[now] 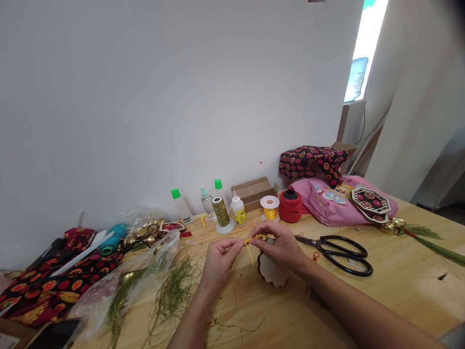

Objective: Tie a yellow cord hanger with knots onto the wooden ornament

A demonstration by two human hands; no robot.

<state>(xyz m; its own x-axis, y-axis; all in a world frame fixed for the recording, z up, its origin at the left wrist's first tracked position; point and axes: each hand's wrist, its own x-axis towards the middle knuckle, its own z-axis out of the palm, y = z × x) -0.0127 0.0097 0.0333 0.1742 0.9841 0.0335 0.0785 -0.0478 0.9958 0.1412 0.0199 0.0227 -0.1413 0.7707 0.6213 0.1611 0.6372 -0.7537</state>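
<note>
Your left hand (218, 259) is nearly closed, thumb and forefinger pinching a yellow cord (250, 253) above the wooden table (407, 257). Your right hand (281, 245) is curled just beside it, thumb and fingers pinched together on the same cord. The cord spans the small gap between your fingertips, and a loose end hangs below. A pale piece with a scalloped edge (272, 271) sits under your right hand, its top hidden by your fingers; whether it touches the table, you cannot tell.

To the right of your right hand lie black-handled scissors (347, 253), their handles spread apart. Beyond your hands stand a glue bottle (239, 212), a spool of yellow cord (270, 213) and a red spool (290, 209), with a cone of olive thread (220, 212) left of the glue. A tangle of green threads (173, 288) lies left of your left hand, next to a clear plastic bag (103, 291). A pink bag (316, 206) rests behind the scissors.
</note>
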